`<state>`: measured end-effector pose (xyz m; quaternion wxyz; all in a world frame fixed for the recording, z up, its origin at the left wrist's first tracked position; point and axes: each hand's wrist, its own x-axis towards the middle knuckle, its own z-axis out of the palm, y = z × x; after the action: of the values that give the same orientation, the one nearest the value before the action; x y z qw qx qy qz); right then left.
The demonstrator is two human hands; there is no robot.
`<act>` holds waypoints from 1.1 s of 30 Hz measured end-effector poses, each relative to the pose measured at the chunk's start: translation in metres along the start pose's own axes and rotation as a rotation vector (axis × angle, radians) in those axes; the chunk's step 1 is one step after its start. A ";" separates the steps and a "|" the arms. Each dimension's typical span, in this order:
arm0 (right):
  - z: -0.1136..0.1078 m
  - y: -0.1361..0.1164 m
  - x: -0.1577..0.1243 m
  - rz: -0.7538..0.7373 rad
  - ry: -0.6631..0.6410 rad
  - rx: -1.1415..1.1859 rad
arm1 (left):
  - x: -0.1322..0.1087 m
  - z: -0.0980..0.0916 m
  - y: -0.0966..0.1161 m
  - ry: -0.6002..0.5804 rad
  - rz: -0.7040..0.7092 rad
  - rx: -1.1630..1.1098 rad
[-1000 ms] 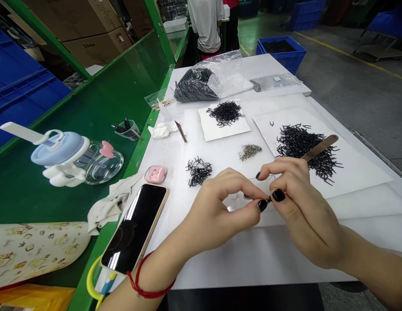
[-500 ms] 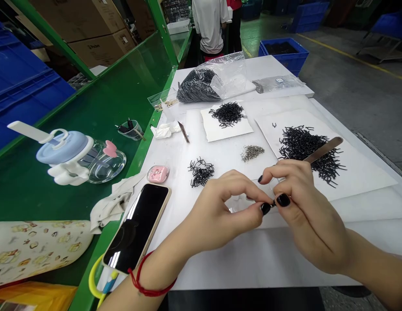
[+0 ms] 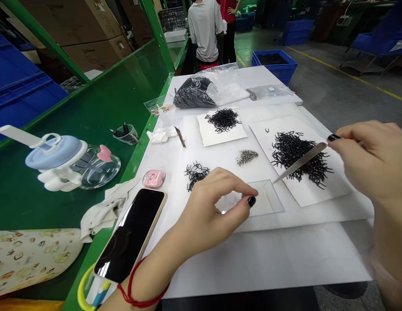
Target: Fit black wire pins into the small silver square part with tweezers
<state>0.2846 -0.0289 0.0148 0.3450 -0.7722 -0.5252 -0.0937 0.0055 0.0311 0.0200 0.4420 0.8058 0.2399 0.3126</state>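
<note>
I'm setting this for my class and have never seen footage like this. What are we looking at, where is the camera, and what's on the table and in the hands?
A camera worn on a person's head looks down at their two bare hands. The left hand curls over a clear plastic tray, holding nothing visible. The right hand is raised beside a metal spatula and seems to hold it. The white table bears heaps of black bent wire pieces and a phone.

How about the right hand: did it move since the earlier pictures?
Yes. The right hand moved rightward: it was in front of the pile of black wire pieces, next to the left hand; now it is to the pile's right.
</note>
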 end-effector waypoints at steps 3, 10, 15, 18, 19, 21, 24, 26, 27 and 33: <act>0.001 -0.002 0.000 0.051 -0.152 0.115 | 0.000 -0.003 -0.006 -0.038 0.001 0.111; 0.012 -0.010 -0.012 -0.018 -0.737 0.288 | 0.001 -0.005 -0.022 -0.133 0.028 0.180; 0.016 -0.017 -0.012 0.035 -0.837 0.279 | 0.002 -0.002 -0.023 -0.118 0.055 0.172; 0.012 -0.014 -0.012 0.120 -0.790 0.398 | 0.003 -0.001 -0.023 -0.107 0.055 0.172; 0.012 -0.013 -0.013 0.150 -0.751 0.457 | 0.002 -0.001 -0.023 -0.104 0.054 0.172; 0.013 -0.014 -0.014 0.191 -0.662 0.573 | 0.002 0.000 -0.024 -0.098 0.058 0.166; 0.024 -0.027 -0.013 0.183 -0.598 0.644 | 0.002 0.001 -0.027 -0.084 0.071 0.143; 0.036 -0.038 -0.010 0.134 -0.636 0.598 | 0.002 0.002 -0.030 -0.069 0.077 0.126; 0.042 -0.042 -0.008 0.105 -0.668 0.558 | 0.002 0.002 -0.031 -0.060 0.078 0.118; 0.064 -0.055 0.004 0.034 -0.714 0.452 | 0.000 0.005 -0.036 -0.019 0.071 0.070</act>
<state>0.2245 0.0255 -0.0070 0.3038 -0.6696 -0.6063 0.3030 0.0049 0.0460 -0.0132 0.4043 0.8318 0.2179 0.3116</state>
